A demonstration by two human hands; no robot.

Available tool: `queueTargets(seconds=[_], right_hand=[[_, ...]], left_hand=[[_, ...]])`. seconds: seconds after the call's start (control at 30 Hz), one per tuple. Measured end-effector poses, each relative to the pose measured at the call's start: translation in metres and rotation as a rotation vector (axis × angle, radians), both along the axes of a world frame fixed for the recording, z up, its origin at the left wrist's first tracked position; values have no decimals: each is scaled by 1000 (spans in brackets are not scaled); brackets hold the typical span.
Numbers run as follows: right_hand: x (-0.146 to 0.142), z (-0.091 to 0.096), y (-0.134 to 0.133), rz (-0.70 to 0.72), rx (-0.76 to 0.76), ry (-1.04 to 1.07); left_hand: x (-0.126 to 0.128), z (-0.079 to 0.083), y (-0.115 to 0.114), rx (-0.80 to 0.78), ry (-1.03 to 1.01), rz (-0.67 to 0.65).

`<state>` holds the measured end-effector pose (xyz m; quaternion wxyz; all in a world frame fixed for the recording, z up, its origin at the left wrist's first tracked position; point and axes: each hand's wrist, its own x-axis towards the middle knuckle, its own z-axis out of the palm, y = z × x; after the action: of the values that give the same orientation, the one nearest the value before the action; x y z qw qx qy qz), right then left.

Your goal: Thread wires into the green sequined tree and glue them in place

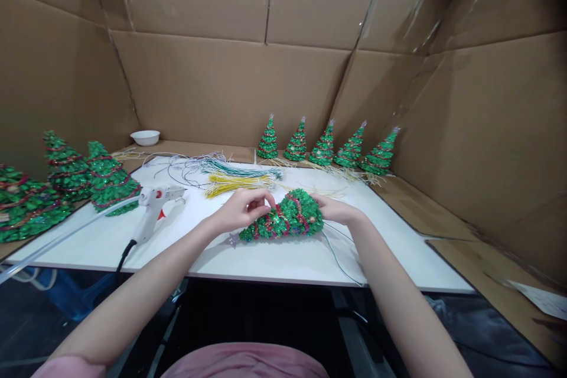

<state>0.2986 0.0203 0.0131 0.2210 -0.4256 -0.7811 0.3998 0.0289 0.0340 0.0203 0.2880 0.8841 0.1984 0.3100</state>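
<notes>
A small green glittery Christmas tree (287, 217) lies on its side in front of me, wound with red tinsel garland. Its clear star (233, 240) points left and its wide base faces right. My right hand (334, 211) grips the tree at the base, the fingers partly hidden behind it. Over the tree's upper side, my left hand (250, 207) has thumb and fingertips pinched together at the garland; whatever is between them is too small to make out. Thin green wires (339, 254) trail from the base onto the white table (266, 263).
A white glue gun (153, 212) with a long clear glue stick stands left. Bundles of yellow wires (239, 183) and green wires (243, 170) lie behind the tree. Several finished trees (322, 147) line the back; larger ones (110, 180) stand left, near a white bowl (146, 138). Cardboard walls (199, 82) surround the table.
</notes>
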Motion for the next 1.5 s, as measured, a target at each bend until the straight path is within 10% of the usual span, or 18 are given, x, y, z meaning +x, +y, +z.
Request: queueTargets(seconds=[1.5], right_hand=[[-2,3,-2,-13,48,-17]], left_hand=[[3,-7,2,69,11,-20]])
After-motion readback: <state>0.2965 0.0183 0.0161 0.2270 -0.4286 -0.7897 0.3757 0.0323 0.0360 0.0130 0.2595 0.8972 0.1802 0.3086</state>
